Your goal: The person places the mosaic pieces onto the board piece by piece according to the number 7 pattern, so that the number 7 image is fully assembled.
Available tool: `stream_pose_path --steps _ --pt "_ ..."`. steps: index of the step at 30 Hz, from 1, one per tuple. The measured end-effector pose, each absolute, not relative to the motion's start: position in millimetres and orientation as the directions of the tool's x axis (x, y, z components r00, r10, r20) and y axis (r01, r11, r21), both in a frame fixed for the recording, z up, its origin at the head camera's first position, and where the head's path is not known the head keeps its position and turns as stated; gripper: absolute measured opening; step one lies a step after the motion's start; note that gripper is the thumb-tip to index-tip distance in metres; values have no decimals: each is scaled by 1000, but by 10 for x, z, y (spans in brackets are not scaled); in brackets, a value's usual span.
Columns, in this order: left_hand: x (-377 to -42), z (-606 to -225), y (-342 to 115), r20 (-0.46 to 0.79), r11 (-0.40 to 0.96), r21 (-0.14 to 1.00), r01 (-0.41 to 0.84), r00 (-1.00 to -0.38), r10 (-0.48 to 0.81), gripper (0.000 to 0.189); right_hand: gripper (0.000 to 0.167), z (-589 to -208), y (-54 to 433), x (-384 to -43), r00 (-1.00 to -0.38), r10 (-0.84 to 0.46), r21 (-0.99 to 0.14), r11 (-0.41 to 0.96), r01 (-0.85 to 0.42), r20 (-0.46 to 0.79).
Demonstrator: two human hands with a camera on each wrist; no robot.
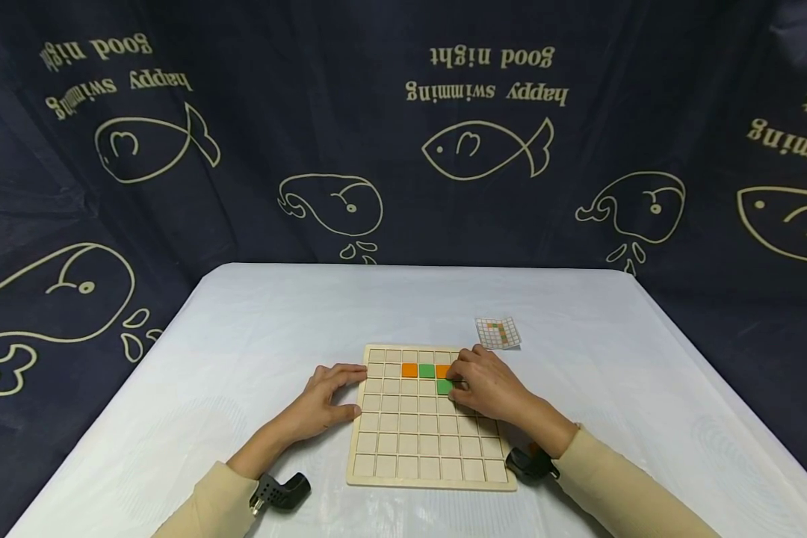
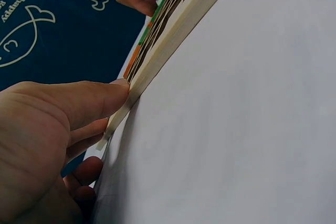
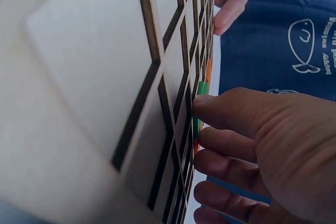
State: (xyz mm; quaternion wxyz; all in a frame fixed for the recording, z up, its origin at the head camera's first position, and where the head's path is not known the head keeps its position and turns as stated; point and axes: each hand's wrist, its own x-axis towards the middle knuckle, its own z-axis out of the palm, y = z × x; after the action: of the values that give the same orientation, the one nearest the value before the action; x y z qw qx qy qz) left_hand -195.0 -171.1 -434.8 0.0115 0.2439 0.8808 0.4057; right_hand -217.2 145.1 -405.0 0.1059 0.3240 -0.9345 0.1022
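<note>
The board (image 1: 427,425) lay flat before you on the white table (image 1: 276,314), toward its six o'clock side. It was pale wood, cut into a square grid by thin raised ridges, with a plain, slightly lighter rim round it. Near its twelve o'clock edge, in the second row, sat the left orange tile (image 1: 409,370), the upper green tile (image 1: 427,370) and the right orange tile (image 1: 441,370), side by side. The lower green tile (image 1: 444,387) lay just at six o'clock of that last one. All four were flat, bright and plain.

Your right hand (image 1: 491,385) reached in from four o'clock, its thumb and fingertips at the lower green tile and the right orange one, partly covering the latter; I cannot tell whether they pinched anything. Your left hand (image 1: 321,402) was spread and relaxed, thumb and fingertips touching the rim between nine and ten o'clock, without grasping it.

At one o'clock, just beyond the board, lay the card (image 1: 498,333), printed with a small grid in orange and green. At twelve o'clock, past the table, hung the dark blue curtain (image 1: 403,224) with pale fish and whales.
</note>
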Motion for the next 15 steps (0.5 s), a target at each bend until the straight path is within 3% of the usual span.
stream_pose_path --steps 15 --pt "-1948 -4340 -1711 160 555 726 406 -885 437 54 21 -4009 1452 -2152 -780 -556 -175 770 -613 286"
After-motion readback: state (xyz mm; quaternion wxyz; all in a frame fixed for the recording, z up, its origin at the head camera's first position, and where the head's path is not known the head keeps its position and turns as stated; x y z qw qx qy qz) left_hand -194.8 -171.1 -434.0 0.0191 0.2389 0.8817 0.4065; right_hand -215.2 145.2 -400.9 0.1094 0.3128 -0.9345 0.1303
